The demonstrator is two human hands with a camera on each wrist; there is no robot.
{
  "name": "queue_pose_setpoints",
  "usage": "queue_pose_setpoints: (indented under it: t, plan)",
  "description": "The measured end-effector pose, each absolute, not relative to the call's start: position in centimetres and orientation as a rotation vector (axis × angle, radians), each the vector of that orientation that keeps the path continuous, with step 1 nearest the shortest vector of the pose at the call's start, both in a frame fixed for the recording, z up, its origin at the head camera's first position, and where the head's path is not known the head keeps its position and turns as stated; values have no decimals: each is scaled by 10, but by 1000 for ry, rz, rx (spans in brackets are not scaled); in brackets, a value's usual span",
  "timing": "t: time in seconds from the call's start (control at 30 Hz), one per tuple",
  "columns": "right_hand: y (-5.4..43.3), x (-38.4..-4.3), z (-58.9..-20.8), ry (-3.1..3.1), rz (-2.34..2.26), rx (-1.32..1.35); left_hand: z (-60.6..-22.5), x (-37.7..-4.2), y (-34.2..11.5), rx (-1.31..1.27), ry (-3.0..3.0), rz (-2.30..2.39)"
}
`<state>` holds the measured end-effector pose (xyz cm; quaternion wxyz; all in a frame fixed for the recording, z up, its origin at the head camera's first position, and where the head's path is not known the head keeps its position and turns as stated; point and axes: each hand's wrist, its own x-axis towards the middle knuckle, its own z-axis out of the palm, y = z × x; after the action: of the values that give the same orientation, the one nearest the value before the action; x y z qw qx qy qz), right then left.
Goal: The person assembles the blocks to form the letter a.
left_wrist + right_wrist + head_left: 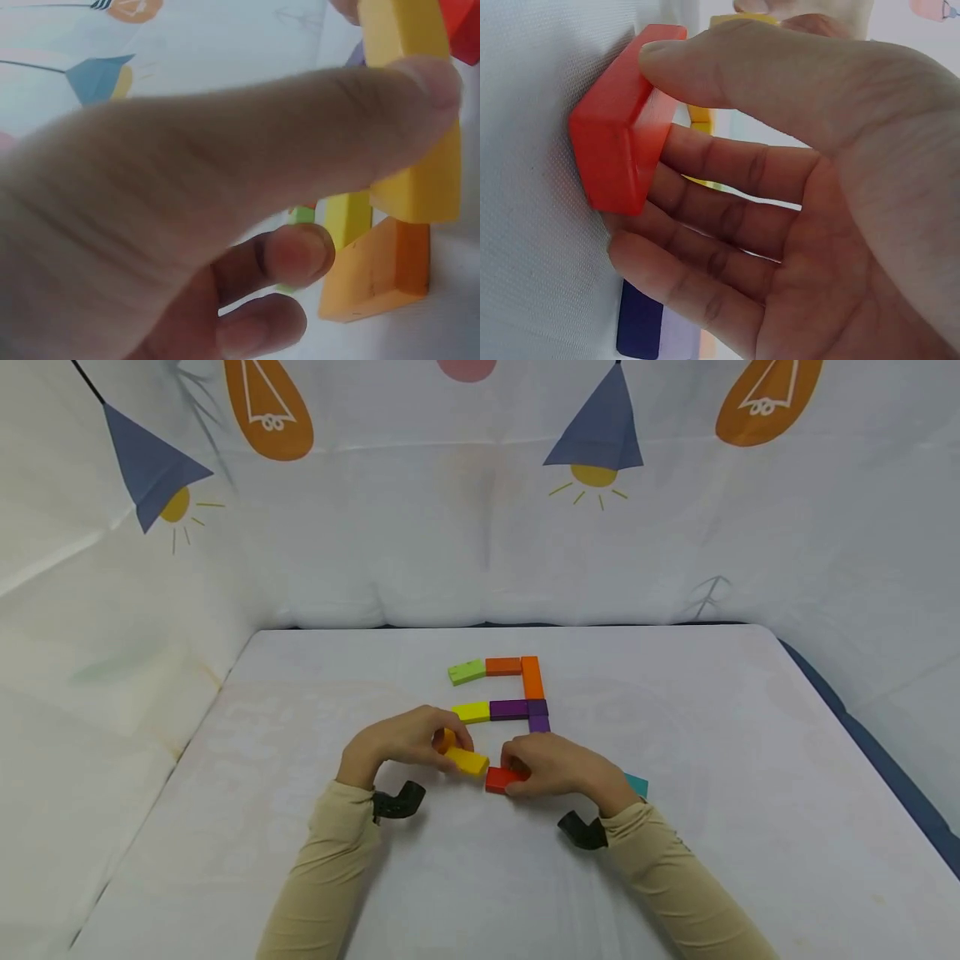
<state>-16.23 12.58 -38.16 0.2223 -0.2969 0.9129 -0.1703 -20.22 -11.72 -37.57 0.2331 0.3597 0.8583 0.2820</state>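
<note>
Over the table's middle, my left hand point(412, 737) pinches a yellow block point(468, 762) between thumb and fingers. Beneath that hand, a light orange block point(375, 277) is partly covered in the head view. To the right, my right hand point(566, 768) grips a red block point(498, 780), its thumb along one side; the block rests on or just over the cloth. The red and yellow blocks have their ends close together. Behind the hands lie a bright yellow block point(472, 712) and a purple block point(509, 710), end to end.
Farther back, a green block point(467, 672), a dark orange block point(503, 667) and an upright-running orange block point(532, 678) form a corner. Dark purple blocks point(537, 708) continue it toward me. A teal block point(637, 785) shows beyond the right wrist. White cloth covers the table point(337, 668).
</note>
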Motion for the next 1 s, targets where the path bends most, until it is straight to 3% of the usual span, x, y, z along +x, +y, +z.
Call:
queue_pose_setpoints:
  t: [1.0]
  plan:
    - [125,-162,-381,2499,-442,-795,-383,-200,-108,851,2318,668]
